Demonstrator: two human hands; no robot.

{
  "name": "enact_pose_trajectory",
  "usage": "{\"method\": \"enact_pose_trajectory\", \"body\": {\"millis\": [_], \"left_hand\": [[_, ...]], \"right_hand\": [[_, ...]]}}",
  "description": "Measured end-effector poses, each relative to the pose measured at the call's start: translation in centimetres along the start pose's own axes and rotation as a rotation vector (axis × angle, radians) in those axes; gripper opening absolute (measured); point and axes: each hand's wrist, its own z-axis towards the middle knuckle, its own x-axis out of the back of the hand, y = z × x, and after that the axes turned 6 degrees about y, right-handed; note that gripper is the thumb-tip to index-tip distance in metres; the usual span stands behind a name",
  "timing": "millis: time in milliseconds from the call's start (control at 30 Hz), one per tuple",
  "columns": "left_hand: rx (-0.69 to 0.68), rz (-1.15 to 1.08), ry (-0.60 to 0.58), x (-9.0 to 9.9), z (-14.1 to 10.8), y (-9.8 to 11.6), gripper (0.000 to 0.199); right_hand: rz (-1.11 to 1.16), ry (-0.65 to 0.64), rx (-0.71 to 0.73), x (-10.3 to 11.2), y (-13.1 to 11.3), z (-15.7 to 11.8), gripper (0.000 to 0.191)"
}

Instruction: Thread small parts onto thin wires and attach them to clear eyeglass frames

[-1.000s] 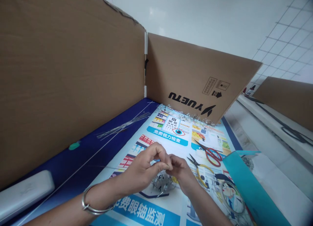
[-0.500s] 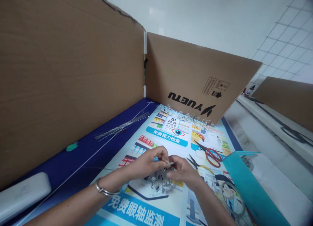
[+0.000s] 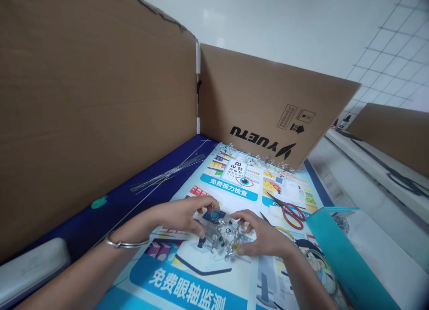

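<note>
A cluster of clear beads and thin wire (image 3: 227, 235), with small black bits in it, rests on the printed sheet (image 3: 181, 283). To its left is my left hand (image 3: 182, 215), thumb and fingers spread apart with nothing between them. On the other side my right hand (image 3: 264, 236) curves around the cluster's edge, its thumb and fingers apart. Whether the right fingertips touch the beads I cannot tell. Just beyond the right hand lie red-handled scissors (image 3: 292, 215) and yellow-handled pliers (image 3: 283, 232), the latter partly covered by that hand.
Cardboard panels stand on the left (image 3: 100, 99) and at the back (image 3: 261, 95). More clear beaded pieces (image 3: 258, 160) line the back panel's foot. Thin wires (image 3: 167, 173) and a green blob (image 3: 98, 202) lie on the left. A teal box (image 3: 348, 256) and a wire coil (image 3: 330, 278) are right.
My hands were together, pinching at the bead cluster. They have since parted, the left moving left and the right moving right, and the cluster now shows more fully between them.
</note>
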Motion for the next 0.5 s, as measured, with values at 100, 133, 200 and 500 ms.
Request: {"method": "enact_pose_trajectory", "body": {"millis": [100, 133, 200, 500], "left_hand": [[0.089, 0.087, -0.040, -0.2, -0.3, -0.7, 0.067], [0.111, 0.110, -0.049, -0.5, -0.3, -0.9, 0.068], [0.135, 0.145, -0.054, -1.1, -0.3, -1.2, 0.072], [0.164, 0.117, 0.015, -2.9, 0.7, -1.1, 0.047]], "right_hand": [[-0.105, -0.031, -0.073, -0.1, 0.2, -0.4, 0.086], [-0.137, -0.037, -0.100, -0.2, 0.4, -0.4, 0.090], [-0.183, -0.033, -0.148, -0.5, 0.6, -0.4, 0.094], [0.010, 0.020, -0.177, -1.1, 1.9, 0.4, 0.062]]}}
